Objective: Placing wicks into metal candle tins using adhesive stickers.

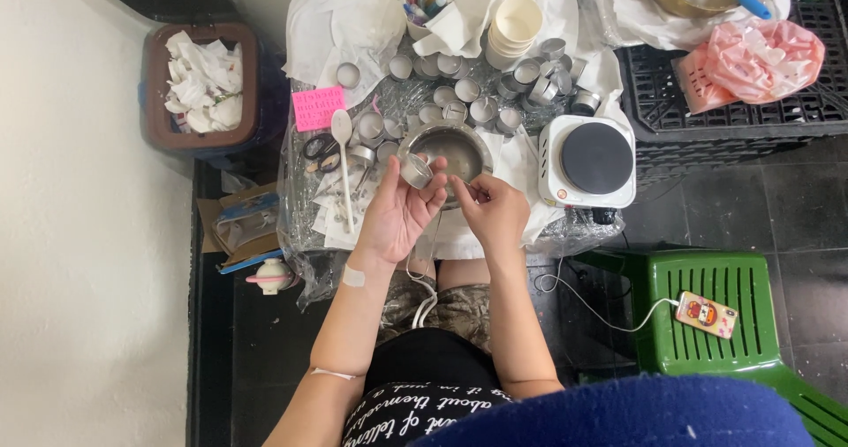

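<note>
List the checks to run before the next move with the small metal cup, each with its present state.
1. Small metal cup secure in the left hand: ok, held at the fingertips above the table.
2. Right hand beside the cup: ok, its fingers are pinched together; what they pinch is too small to tell.
3. Cup empty inside: cannot tell, its opening is not clear.
4. Metal bowl within reach: ok, directly beyond both hands.
5. Hot plate clear of the hands: ok, off to the right with nothing on it.
6. White spoon out of the way: ok, lying left of the left hand.
</note>
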